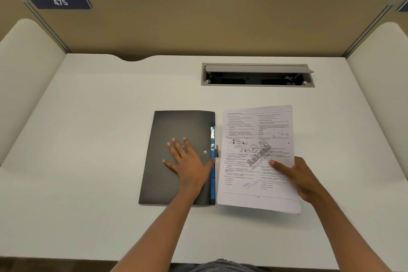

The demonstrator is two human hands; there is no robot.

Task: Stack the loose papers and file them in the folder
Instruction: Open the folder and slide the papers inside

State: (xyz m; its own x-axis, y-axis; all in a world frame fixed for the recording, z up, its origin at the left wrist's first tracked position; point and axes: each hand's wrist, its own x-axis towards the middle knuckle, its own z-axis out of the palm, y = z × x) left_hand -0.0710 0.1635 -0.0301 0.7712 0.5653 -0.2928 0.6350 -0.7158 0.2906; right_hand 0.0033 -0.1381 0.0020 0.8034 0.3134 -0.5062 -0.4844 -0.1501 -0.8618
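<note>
Head view: papers (pixel 256 157) and folder (pixel 176 157) side by side, lengthwise away.

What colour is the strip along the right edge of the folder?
Blue. The strip runs along the right edge of the dark grey folder, visible in the head view.

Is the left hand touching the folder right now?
Touching. The head view shows the left hand lying flat on the closed folder, fingers spread against its cover with no gap visible.
</note>
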